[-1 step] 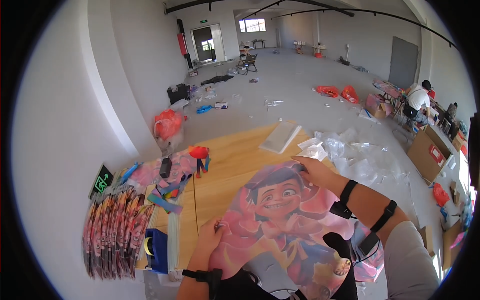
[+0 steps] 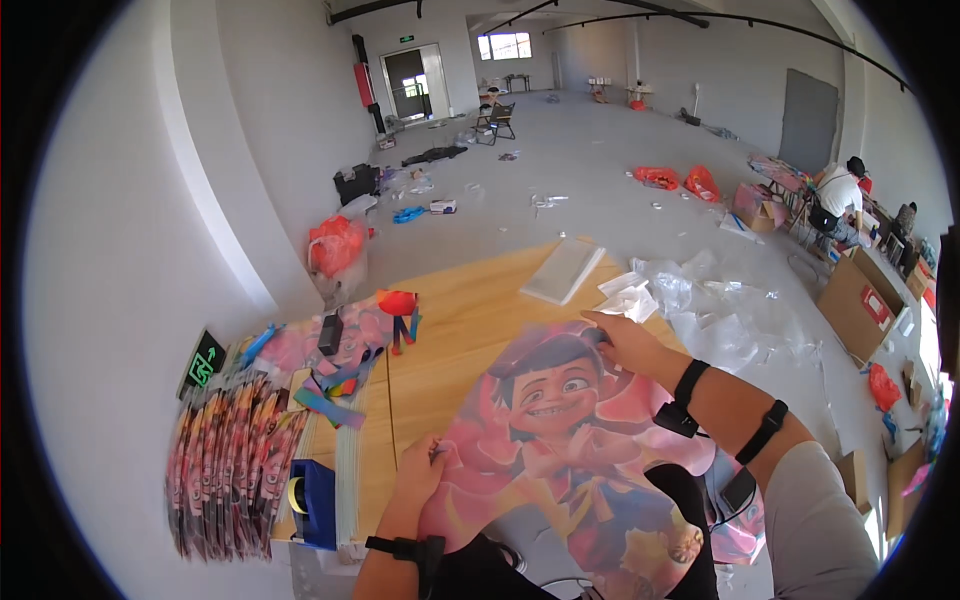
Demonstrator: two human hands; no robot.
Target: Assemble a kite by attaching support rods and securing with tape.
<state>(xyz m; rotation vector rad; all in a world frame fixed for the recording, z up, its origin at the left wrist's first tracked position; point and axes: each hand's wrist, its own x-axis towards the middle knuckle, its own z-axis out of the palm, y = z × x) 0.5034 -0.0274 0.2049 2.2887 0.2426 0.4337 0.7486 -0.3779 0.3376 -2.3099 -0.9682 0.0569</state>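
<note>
We seem to be steadying the cartoon-printed sheet [image 2: 560, 440] over the near side of the surface [image 2: 450, 375], left hand [image 2: 418, 475] pinching its left edge, right hand [image 2: 628, 343] its far edge; moving it calls for even grip.

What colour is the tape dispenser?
The tape dispenser is blue, best seen in the head view.

Desk [image 2: 450, 330]: near right part hidden behind printed sheet [image 2: 560, 430]; sheet's lower end cut off by picture's bottom edge. Fingers of left hand [image 2: 419, 467] and right hand [image 2: 632, 345] partly hidden at sheet's edges. Right of desk: second pink print [image 2: 743, 543] mostly blocked by sheet and right forearm [image 2: 735, 400]; grey sleeve [image 2: 815, 520] cut off. Beyond desk: back-wall clutter [image 2: 599, 86] too small to tell.
</note>
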